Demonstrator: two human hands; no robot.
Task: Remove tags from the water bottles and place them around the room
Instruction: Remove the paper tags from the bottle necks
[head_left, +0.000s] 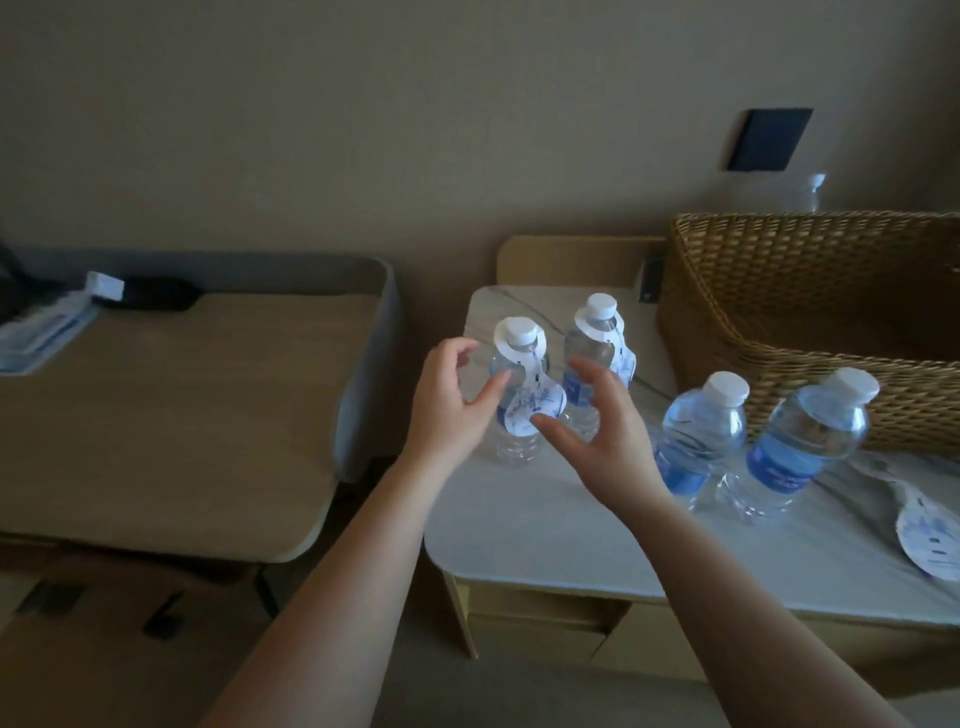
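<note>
Several clear water bottles with white caps stand on a white marble tabletop (545, 535). The front-left bottle (514, 441) wears a white paper tag (535, 405) hung from its neck, and the bottle behind it (587, 343) is tagged too. Two bottles at the right (696, 436) (805, 447) carry no tag. My left hand (447, 400) hovers just left of the front-left bottle, fingers loosely curled, its thumb near the bottle's side. My right hand (597, 431) is spread open in front of that bottle, with its thumb tip at the tag's lower edge.
A large wicker basket (779, 312) fills the table's back right. Loose white tags (930, 535) lie at the right edge. To the left stands a beige table (171, 415) with a raised grey rim, holding a dark object and papers at its far end.
</note>
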